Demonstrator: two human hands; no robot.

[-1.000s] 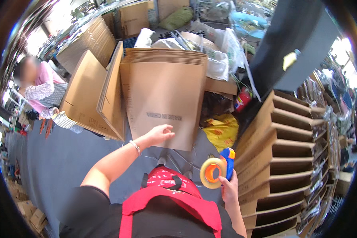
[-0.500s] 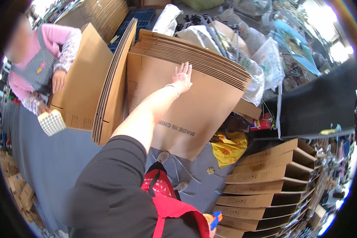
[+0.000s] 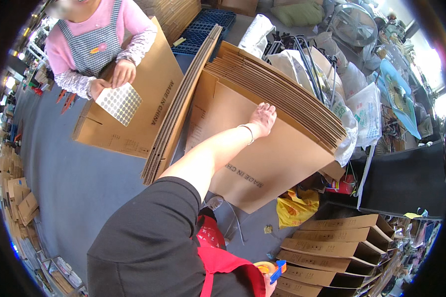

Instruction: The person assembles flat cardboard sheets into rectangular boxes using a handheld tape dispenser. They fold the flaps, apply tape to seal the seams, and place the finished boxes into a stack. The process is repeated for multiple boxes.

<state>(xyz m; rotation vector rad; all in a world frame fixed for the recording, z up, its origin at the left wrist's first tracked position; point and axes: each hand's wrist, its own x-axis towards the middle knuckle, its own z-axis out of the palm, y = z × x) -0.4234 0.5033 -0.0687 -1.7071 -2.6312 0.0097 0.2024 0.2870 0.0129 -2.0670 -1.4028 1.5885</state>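
1. At the lower edge, the right grip (image 3: 270,287) is closed round a blue-and-orange tape dispenser (image 3: 278,272); most of the grip is cut off or hidden by the red apron (image 3: 228,262).
2. The dispenser's body slants up to the right, its pale roll on the left.
3. Ahead, the left grip (image 3: 262,120) touches the upper edge of a stack of flattened cartons (image 3: 287,158); whether its bent fingers grasp cannot be told.
4. That edge runs from upper left to lower right; the lens's bend obscures the long axis. Black capitals cross the front, partly behind the forearm (image 3: 208,156).
5. Rightward, open cartons (image 3: 327,252) bear print too small to read.
6. Farther left, a co-worker (image 3: 89,42), head cut off, holds a dotted sheet (image 3: 120,105).
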